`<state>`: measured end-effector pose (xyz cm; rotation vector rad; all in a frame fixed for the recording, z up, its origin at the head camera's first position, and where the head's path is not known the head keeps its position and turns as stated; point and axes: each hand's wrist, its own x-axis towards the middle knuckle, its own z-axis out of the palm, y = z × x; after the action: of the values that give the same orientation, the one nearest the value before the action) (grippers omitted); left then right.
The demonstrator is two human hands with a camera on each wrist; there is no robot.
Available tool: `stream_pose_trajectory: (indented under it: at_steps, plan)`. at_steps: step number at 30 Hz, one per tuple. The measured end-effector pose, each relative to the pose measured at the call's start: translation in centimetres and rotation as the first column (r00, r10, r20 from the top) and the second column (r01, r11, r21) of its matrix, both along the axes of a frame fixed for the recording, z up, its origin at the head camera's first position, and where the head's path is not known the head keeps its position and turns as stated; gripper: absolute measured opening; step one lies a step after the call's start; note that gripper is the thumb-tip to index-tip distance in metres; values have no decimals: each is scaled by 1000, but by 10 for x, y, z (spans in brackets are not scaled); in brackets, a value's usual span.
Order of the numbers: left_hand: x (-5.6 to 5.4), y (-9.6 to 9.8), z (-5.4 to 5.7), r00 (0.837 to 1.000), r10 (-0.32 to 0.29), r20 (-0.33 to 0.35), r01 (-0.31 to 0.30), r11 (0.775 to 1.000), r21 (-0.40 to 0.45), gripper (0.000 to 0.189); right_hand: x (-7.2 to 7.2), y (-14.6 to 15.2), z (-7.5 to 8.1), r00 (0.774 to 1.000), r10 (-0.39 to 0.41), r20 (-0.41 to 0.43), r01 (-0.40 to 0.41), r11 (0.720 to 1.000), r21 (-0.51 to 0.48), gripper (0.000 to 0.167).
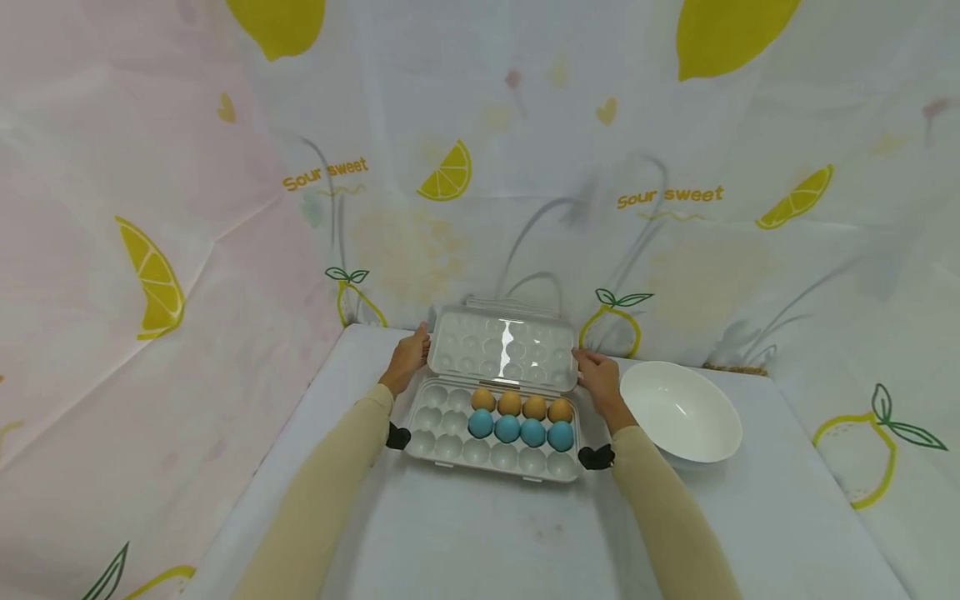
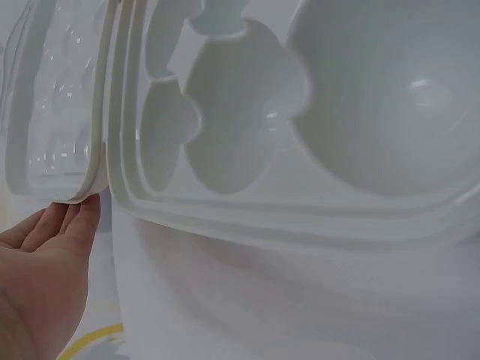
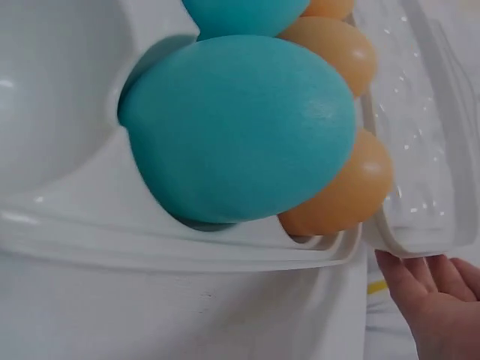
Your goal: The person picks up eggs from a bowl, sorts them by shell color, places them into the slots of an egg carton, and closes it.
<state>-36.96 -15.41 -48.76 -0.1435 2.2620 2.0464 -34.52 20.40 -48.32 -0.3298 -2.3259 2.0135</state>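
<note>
A white plastic egg box point(image 1: 491, 477) lies open on the table, its clear lid point(image 1: 468, 329) tilted up at the back. Blue eggs point(image 1: 507, 429) fill part of the middle row, with brown eggs point(image 1: 509, 403) in the row behind them, toward the right. The front row and the left cups hold no eggs. My left hand point(image 1: 407, 358) holds the lid's left edge, its fingers partly behind the rim in the left wrist view. At the lid's right edge, my right hand point(image 1: 597, 379) grips with thumb and fingers, seen at the rim in the right wrist view.
A deep white bowl point(image 1: 678, 408) stands on the table right of the egg box, close to my right forearm. Behind the table point(image 1: 517, 542) hangs a lemon-printed cloth point(image 1: 480, 242), near the raised lid. Black straps go round both wrists.
</note>
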Motion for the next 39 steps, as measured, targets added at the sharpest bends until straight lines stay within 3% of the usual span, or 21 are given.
stream_pose_trajectory:
  at_steps: [5,10,12,17,19,22,29,32,35,39]
  plan:
    - [1,2,7,999,18,-42,-19,999,-28,71,1,3,9,999,37,-25,-38,998,-56,65]
    - [2,4,19,994,8,-109,-10,1000,-16,69,2,6,23,988,115,-105,-127,985,-115,68]
    - [8,3,33,993,-28,-112,32,999,35,70,4,7,31,976,156,-152,-179,973,-146,68]
    - [9,-4,45,988,-96,-125,119,974,192,72,10,11,45,947,232,-222,-270,950,-157,68]
    - [6,-7,39,982,-110,-156,142,967,210,76,13,14,47,940,250,-230,-283,952,-121,68]
    - [11,-10,38,966,-152,-207,195,959,204,81,19,18,49,924,294,-246,-313,949,-38,71]
    - [27,-26,35,910,-288,-297,334,935,116,79,34,22,54,882,379,-279,-362,925,110,71]
    - [34,-30,34,882,-343,-323,377,925,46,74,41,20,54,853,417,-314,-389,909,150,66]
    - [41,-30,33,836,-401,-374,422,906,-26,67,47,16,53,825,454,-338,-418,891,177,63]
    - [51,-24,30,755,-481,-446,470,871,-143,58,57,7,49,787,514,-341,-434,854,287,58]
